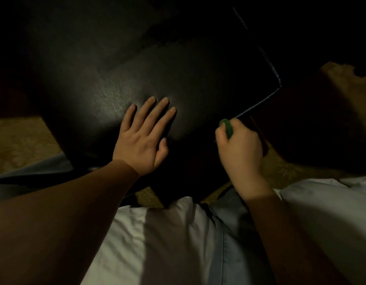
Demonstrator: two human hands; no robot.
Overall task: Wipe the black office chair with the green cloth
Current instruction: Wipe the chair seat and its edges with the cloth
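The black office chair [149, 64] fills the upper half of the head view, its padded surface dimly lit with a stitched edge on the right. My left hand [144, 136] lies flat on the padding with fingers straight and spread. My right hand [239, 150] is curled round the green cloth [227, 127] at the chair's near right edge, just below the stitched seam. Only a small fold of the cloth shows above my fingers; the rest is hidden in my fist.
The room is very dark. A woven tan floor mat [19, 140] shows at the left and the right of the chair. My white shirt and light blue trousers [178, 239] fill the bottom of the view.
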